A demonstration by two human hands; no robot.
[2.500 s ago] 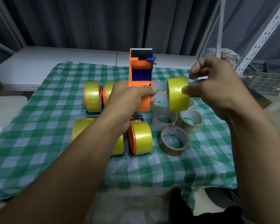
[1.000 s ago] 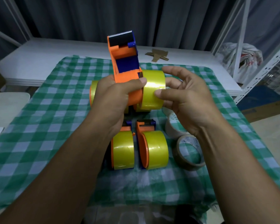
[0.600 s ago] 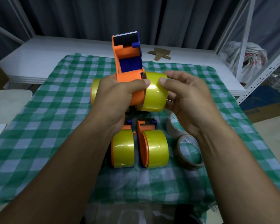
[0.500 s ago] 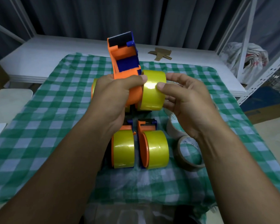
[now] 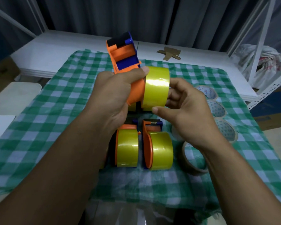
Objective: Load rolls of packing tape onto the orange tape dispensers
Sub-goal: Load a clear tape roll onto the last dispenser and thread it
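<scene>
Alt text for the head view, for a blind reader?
The left hand holds an orange dispenser above a green checked cloth while the right hand grips a yellow tape roll against its side. Two loaded dispensers lie below; loose rolls sit at right.

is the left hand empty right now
No, the left hand grips the orange dispenser, while the right hand holds a yellow tape roll against its side.

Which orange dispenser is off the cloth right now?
The raised dispenser gripped in the left hand, with the right hand holding its yellow roll. The near-left dispenser and near-right dispenser lie on the checked cloth.
</scene>
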